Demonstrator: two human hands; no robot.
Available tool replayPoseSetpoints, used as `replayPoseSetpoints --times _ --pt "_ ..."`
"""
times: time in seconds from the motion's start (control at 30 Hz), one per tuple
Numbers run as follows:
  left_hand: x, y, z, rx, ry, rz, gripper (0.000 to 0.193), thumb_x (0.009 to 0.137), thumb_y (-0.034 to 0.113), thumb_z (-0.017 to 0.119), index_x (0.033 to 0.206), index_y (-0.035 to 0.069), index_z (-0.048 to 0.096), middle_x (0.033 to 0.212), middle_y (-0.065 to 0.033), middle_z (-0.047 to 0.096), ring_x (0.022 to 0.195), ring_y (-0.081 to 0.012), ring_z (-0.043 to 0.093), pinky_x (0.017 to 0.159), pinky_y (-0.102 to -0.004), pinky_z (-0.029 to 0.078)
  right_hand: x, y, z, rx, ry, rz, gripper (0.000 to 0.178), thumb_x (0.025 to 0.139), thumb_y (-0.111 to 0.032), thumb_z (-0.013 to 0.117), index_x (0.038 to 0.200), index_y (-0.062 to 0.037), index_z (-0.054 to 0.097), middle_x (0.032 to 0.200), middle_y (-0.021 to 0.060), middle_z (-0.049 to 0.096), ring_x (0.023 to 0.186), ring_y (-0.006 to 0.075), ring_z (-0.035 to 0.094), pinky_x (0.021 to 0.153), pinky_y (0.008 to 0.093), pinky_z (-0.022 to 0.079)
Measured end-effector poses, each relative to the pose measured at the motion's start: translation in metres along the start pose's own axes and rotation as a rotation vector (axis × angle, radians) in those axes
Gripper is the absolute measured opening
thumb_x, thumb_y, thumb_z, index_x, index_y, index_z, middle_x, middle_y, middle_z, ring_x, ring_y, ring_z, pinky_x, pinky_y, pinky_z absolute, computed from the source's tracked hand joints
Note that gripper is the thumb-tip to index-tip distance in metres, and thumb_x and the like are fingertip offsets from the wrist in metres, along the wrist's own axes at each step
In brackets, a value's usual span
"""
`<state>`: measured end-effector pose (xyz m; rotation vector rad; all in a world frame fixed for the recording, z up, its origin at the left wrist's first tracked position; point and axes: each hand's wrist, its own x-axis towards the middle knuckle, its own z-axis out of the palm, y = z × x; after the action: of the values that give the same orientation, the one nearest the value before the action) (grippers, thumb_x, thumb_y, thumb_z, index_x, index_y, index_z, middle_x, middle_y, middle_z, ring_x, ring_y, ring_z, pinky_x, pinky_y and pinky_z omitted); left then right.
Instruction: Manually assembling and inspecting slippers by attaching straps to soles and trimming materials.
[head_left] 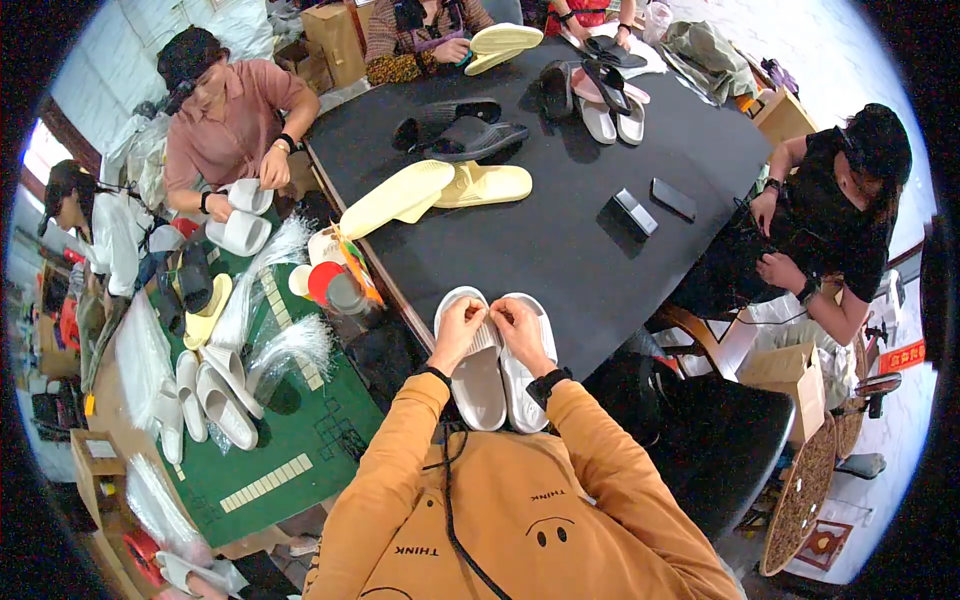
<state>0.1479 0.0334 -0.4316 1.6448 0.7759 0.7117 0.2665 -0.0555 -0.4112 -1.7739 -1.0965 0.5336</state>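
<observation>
Nearest the wearer, whose arms are in orange-brown sleeves, a pair of pale grey, smooth moulded slippers lies at the near edge of the table. The two lie side by side, long axes running near to far, heel ends toward the wearer, strap ends away.

The left hand is over the strap end of the left slipper; the right hand is over that of the right slipper. Each is nearest its own slipper, and the soles extend from the grip back toward the body. The fingers are bent, thumbs and fingertips drawn together near the gap between the slippers; whether anything thin is pinched there cannot be determined.

To the left, a green mat bears further pale slippers. Beyond the hands, on the black flat tabletop, lie a pale yellow pair of slippers to the left, a small white box and a black slab-shaped phone to the right. Farther off lie black slippers. A co-worker in a pink shirt handles light slippers at far left; a co-worker in black sits at far right.
</observation>
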Motion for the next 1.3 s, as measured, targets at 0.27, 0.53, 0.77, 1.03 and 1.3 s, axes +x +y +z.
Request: replayPoseSetpoints --times 0.27,0.53,0.77,1.03,1.3 --pt "-0.002 0.004 -0.001 0.042 0.0 -0.019 0.006 0.087 0.007 0.062 0.087 0.001 0.06 0.081 -0.0038 0.062 0.075 -0.0121 0.058 0.068 -0.0264 0.047 0.002 -0.002 0.003 -0.007 0.003 -0.015 0.013 0.087 -0.01 0.061 0.094 0.0004 0.063 0.083 0.011 0.065 0.074 0.0185 0.062 0.068 0.0302 0.049" --pt "-0.004 0.017 0.003 -0.055 0.064 0.004 0.011 0.086 0.009 0.063 0.089 0.0 0.06 0.08 -0.0062 0.063 0.073 -0.0141 0.06 0.069 -0.0281 0.048 0.003 0.004 0.003 0.158 0.014 0.087 0.018 0.088 -0.016 0.061 0.097 -0.0014 0.064 0.087 0.0104 0.067 0.078 0.0184 0.064 0.071 0.0312 0.05" --pt "-0.005 0.009 0.001 -0.167 0.122 -0.042 0.008 0.091 0.012 0.06 0.089 0.005 0.06 0.079 0.0004 0.058 0.071 -0.0081 0.053 0.067 -0.0229 0.044 0.002 0.004 0.005 0.071 0.029 -0.01 0.016 0.088 -0.014 0.061 0.096 -0.0012 0.065 0.088 0.0126 0.067 0.077 0.0225 0.064 0.07 0.0324 0.05" --pt "-0.005 0.016 -0.002 -0.429 0.2 -0.214 0.009 0.092 0.014 0.059 0.089 0.006 0.057 0.075 0.002 0.054 0.067 -0.0061 0.05 0.061 -0.0214 0.042 0.002 0.002 0.004 0.072 0.12 -0.021 0.012 0.087 -0.012 0.062 0.093 -0.0014 0.065 0.09 0.0129 0.066 0.08 0.0259 0.065 0.069 0.0339 0.051" --pt "-0.003 0.012 -0.005 -0.306 0.134 -0.169 0.009 0.09 0.012 0.061 0.087 0.004 0.064 0.074 0.0022 0.057 0.067 -0.0063 0.051 0.062 -0.0215 0.042 0.001 -0.002 0.001 -0.043 0.059 -0.012 0.013 0.086 -0.014 0.063 0.092 -0.0037 0.067 0.087 0.0136 0.067 0.078 0.0263 0.066 0.068 0.0349 0.051"
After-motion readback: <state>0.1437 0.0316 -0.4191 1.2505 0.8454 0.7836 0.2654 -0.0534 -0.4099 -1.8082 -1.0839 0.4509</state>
